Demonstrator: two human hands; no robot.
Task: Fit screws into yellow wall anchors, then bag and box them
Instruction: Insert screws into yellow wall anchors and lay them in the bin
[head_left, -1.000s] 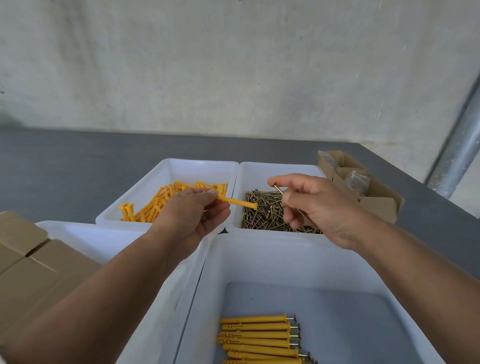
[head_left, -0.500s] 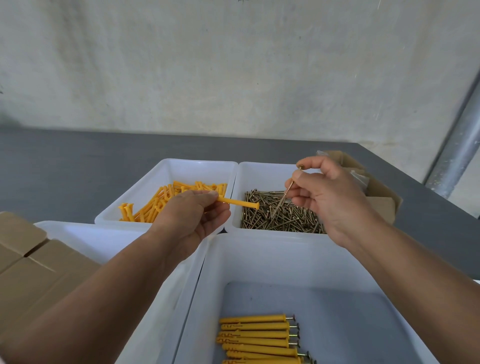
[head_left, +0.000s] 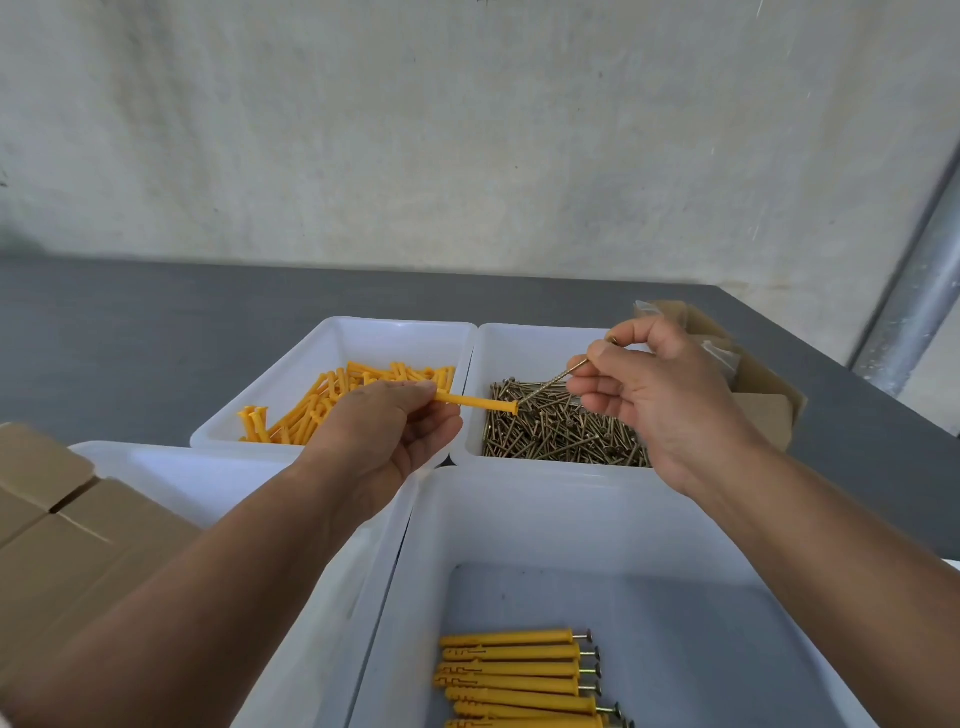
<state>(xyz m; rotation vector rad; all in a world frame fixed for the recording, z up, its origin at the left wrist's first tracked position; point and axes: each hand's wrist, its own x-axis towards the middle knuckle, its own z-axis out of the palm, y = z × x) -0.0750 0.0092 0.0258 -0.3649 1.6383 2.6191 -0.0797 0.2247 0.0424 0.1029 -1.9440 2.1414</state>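
Observation:
My left hand (head_left: 387, 434) pinches a yellow wall anchor (head_left: 475, 402) that points right over the bins. My right hand (head_left: 657, 392) pinches a brass screw (head_left: 556, 381) near its head; the screw slants down-left and its tip meets the anchor's open end. Below them, the far left white bin (head_left: 332, 353) holds loose yellow anchors (head_left: 332, 402) and the far right white bin (head_left: 524, 345) holds a heap of screws (head_left: 561, 434). The near white bin (head_left: 519, 519) holds several anchors with screws fitted (head_left: 519, 675), laid in a row.
Flat cardboard boxes (head_left: 57, 525) lie at the near left on another white bin (head_left: 182, 473). An open cardboard box (head_left: 763, 395) with clear plastic bags stands behind my right hand. The grey table (head_left: 156, 322) runs back to a concrete wall; a metal pipe (head_left: 914, 291) rises at right.
My right hand lifted a screw from the heap, turned it tip-down and brought its tip to the anchor's open end. My left hand kept the anchor still.

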